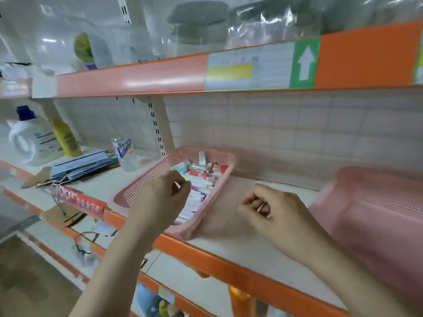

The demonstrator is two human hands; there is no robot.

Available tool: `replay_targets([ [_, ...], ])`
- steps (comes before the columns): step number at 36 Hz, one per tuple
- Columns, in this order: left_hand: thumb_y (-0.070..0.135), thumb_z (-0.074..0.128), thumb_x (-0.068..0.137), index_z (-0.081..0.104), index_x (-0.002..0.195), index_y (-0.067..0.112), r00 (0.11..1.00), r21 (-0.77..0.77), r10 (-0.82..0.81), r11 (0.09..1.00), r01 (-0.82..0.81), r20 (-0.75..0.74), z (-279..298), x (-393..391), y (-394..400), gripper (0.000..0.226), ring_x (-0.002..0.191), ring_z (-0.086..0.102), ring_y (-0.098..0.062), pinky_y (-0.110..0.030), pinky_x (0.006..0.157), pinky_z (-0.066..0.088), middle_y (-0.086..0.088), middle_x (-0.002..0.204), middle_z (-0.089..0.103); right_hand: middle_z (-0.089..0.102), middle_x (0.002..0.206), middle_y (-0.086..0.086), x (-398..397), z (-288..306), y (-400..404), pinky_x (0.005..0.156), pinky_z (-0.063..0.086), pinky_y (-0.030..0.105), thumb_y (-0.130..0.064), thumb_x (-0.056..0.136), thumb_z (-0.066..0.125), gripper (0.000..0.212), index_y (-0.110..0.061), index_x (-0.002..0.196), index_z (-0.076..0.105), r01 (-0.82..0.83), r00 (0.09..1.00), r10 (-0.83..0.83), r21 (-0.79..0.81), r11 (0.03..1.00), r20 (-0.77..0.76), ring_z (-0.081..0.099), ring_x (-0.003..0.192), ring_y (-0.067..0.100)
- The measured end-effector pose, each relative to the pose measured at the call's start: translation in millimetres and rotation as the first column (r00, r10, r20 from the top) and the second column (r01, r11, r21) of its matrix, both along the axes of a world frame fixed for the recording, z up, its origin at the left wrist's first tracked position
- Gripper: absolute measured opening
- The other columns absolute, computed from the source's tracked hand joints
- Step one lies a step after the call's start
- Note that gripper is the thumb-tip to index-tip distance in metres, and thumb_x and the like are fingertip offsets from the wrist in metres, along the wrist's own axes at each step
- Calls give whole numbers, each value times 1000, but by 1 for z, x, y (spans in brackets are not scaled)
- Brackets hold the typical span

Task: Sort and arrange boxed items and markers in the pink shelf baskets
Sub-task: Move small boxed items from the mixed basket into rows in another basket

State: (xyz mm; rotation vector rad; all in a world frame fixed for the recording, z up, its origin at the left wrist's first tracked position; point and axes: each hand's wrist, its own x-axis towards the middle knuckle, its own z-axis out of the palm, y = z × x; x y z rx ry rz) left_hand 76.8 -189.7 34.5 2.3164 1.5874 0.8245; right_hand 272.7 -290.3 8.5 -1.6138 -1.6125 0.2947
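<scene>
Hands first, nearest to me: my left hand (163, 199) hovers over the near end of the pink basket (146, 179), fingers curled in; blur stops me telling whether its grip pinches anything. My right hand (272, 211) hangs above the bare shelf (240, 245), between the two baskets, fingers curled loosely with nothing visible in its grip. Both forearms reach up from below the orange shelf edge. Beyond, small boxed items (201, 179) fill the basket. A second pink basket (375, 216) sits at right. Farther left lie bottles (32, 138) and papers (84, 164).
</scene>
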Motion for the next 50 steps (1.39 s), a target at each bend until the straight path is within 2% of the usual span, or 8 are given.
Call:
replay_targets([
  [7,31,51,93,54,79,23,979,-69,-196,979,193,-47,-5,-11,104,17,46,52,-8,-24,47,34,5,56,55,63,71,-14,-15,-2,48,70,50,33,-34,85,64,8,-28,80,62,262,965,-261,-47,964,25,58,67,5],
  [11,34,51,93,57,89,21,950,-99,-266,962,253,-161,-14,-13,160,14,55,56,-15,-23,48,36,3,69,61,62,67,-13,-34,0,81,65,46,28,-29,85,65,8,-25,79,63,332,943,-331,-41,942,26,55,62,3],
  [19,42,55,93,54,126,17,827,-244,-450,890,385,-337,-37,5,236,41,89,63,-18,-29,81,53,-3,107,68,69,75,-4,-49,-1,151,71,50,29,-23,89,62,7,-20,84,65,370,929,-362,-161,915,79,65,75,15],
  [27,36,53,92,46,135,18,688,-240,-539,839,488,-486,-58,42,262,47,118,52,-31,-44,100,42,-11,135,52,66,77,-10,-46,-14,193,69,49,26,-22,91,60,7,-23,86,64,362,932,-339,-265,894,129,63,75,9],
  [31,55,51,90,40,141,26,630,-235,-512,850,472,-583,-67,56,273,59,124,47,-31,-51,104,37,-8,138,47,64,78,-13,-43,-21,204,64,46,21,-27,92,60,8,-25,84,63,370,929,-352,-278,887,114,60,71,3],
  [40,48,64,82,44,131,20,584,-270,-566,812,518,-581,-71,72,286,60,114,52,-29,-36,86,42,-5,129,50,63,87,-11,-41,-23,217,68,48,22,-25,95,57,7,-21,93,63,340,940,-314,-303,890,135,62,80,7],
  [44,56,57,84,44,129,18,532,-245,-555,803,543,-640,-73,78,286,61,115,51,-33,-42,97,40,-7,130,49,66,91,-7,-37,-23,222,77,55,30,-25,95,57,10,-19,97,64,342,939,-310,-328,881,148,65,83,12],
  [50,47,53,90,37,138,20,525,-292,-617,765,574,-586,-72,76,283,57,111,55,-33,-41,84,48,-9,132,43,68,89,-5,-34,-24,230,80,54,33,-21,91,59,10,-16,97,65,349,936,-307,-353,868,170,65,84,14],
])
